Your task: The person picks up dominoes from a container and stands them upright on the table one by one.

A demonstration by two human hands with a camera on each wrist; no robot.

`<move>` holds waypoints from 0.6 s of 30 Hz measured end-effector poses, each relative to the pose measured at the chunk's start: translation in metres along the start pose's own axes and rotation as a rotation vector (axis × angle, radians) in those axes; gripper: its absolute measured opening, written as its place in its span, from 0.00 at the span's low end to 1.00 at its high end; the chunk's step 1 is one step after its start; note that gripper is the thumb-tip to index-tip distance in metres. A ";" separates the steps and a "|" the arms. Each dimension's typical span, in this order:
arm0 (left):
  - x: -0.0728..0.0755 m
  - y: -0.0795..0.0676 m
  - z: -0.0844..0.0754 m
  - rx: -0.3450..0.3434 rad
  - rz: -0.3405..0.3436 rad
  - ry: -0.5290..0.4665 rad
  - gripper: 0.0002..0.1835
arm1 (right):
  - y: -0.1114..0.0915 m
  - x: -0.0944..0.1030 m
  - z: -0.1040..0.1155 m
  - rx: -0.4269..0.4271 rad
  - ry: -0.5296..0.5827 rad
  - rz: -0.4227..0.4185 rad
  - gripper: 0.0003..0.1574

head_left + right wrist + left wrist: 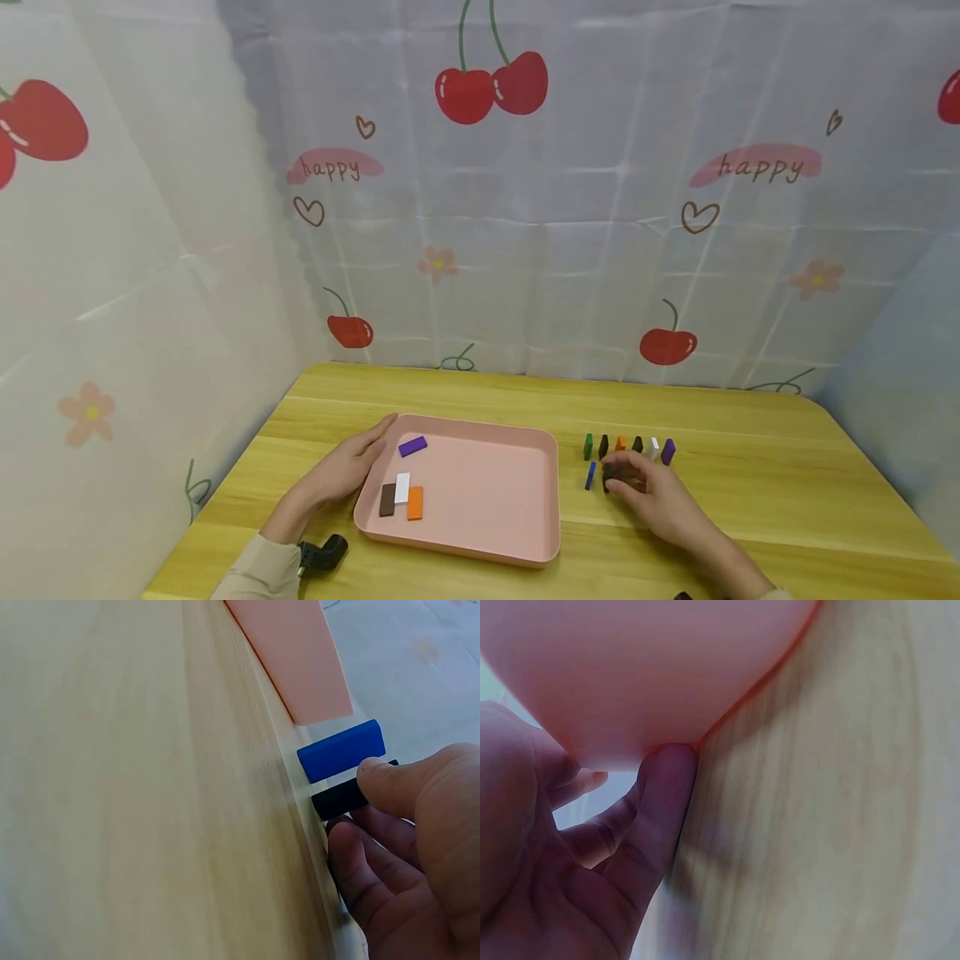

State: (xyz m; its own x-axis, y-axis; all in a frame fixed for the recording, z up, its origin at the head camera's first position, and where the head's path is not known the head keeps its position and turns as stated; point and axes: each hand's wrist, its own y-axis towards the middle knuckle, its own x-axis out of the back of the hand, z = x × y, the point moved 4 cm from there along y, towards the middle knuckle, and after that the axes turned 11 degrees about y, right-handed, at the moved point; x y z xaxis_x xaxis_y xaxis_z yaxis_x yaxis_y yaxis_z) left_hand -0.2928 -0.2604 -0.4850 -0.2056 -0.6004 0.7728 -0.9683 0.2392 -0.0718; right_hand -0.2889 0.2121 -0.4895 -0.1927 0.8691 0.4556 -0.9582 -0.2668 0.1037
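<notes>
My left hand (348, 471) rests against the outside of the pink tray (480, 550) at its left end. In the left wrist view, fingertips (669, 769) touch the tray's outer wall low by the tabletop. My right hand (660, 500) pinches a small black block (341, 799), standing on edge, between thumb and fingers. Right beside it stands a blue block (343, 750), apart from the hand in the head view. Inside the tray lie a purple block (412, 447), a brown block (387, 500), a white block (402, 488) and an orange block (415, 503).
Behind the right hand stands a row of blocks, among them a green block (588, 447), another white block (654, 449) and another purple block (668, 452). A black device (324, 553) sits by the left wrist. A printed curtain (525, 275) rises behind the wooden table (787, 483).
</notes>
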 end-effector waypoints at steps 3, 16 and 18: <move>-0.001 -0.001 0.000 0.007 -0.003 -0.001 0.29 | 0.000 -0.001 -0.002 0.006 -0.007 -0.009 0.16; 0.000 -0.001 -0.001 -0.001 0.001 0.000 0.29 | -0.001 -0.001 0.000 -0.005 0.012 -0.022 0.18; 0.000 -0.001 -0.002 -0.005 0.000 0.001 0.29 | -0.001 -0.001 0.000 -0.003 0.023 -0.021 0.19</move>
State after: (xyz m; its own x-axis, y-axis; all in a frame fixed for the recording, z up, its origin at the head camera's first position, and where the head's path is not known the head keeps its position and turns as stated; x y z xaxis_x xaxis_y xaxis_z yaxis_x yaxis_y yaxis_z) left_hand -0.2918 -0.2591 -0.4844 -0.2054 -0.5996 0.7735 -0.9676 0.2428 -0.0688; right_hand -0.2876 0.2116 -0.4899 -0.1774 0.8839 0.4326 -0.9627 -0.2471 0.1100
